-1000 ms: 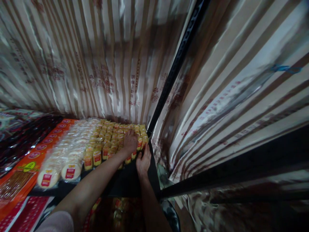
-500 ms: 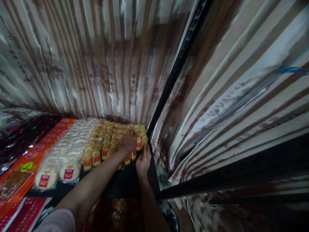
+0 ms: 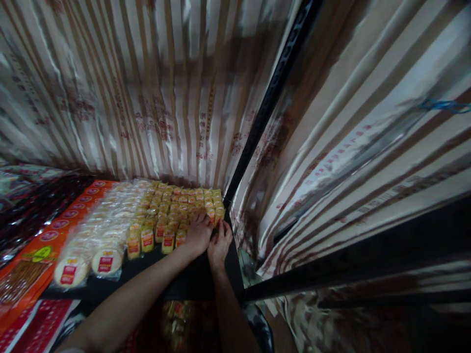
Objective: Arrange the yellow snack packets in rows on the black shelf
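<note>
Rows of small yellow packets (image 3: 172,206) with red labels stand on a dark shelf (image 3: 154,279). My left hand (image 3: 198,235) lies over the front right end of those rows, fingers curled round the packets there. My right hand (image 3: 220,243) is right beside it at the shelf's right edge, fingers together and pressed against the outermost yellow packets. The two hands touch each other. The packets beneath them are hidden.
Left of the yellow rows lie round white packets (image 3: 106,235), then orange packets (image 3: 55,230) and dark ones (image 3: 25,215). A black upright post (image 3: 265,113) rises at the shelf's right corner. Striped plastic sheeting (image 3: 147,88) hangs behind and to the right (image 3: 368,122).
My left hand has drawn back from the middle of the yellow rows to their front end, next to my right hand. The right hand has barely moved.
</note>
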Demonstrator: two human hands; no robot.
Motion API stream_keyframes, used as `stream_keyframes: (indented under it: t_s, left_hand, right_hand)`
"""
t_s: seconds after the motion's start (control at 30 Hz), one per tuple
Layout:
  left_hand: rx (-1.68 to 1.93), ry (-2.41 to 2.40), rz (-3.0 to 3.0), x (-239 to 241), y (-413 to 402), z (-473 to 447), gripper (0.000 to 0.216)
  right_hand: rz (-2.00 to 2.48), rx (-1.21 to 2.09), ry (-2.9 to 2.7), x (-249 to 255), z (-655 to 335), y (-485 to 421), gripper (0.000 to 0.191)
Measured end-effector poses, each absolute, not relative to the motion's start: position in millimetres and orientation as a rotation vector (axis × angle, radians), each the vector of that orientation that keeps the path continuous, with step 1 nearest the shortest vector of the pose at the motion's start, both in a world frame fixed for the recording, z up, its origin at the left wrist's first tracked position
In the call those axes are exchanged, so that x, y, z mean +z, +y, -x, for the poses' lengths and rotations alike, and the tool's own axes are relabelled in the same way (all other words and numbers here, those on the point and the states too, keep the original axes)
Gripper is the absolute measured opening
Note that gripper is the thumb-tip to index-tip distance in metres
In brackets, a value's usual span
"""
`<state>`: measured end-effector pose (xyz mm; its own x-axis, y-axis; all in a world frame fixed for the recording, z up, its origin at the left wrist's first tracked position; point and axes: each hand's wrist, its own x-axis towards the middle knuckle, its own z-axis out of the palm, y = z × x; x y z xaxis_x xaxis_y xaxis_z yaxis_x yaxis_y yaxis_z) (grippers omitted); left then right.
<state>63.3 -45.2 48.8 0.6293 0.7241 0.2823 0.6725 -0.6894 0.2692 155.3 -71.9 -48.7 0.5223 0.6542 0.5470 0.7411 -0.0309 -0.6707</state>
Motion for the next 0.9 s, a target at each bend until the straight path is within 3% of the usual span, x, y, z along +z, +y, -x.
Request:
stream_keyframes:
  t_s: [0.43,0.9]
  left_hand:
    - [0.664,1.417,-2.265,-18,-143,-25,0.045]
    - [0.851,1.354,-1.875,-11,-118,-60,0.048]
  right_hand:
    - [1.731,-0.073,-1.197,-42,-155,-73,0.056]
    - [1.747,0.010,-1.140,-43,-155,-74,0.053]
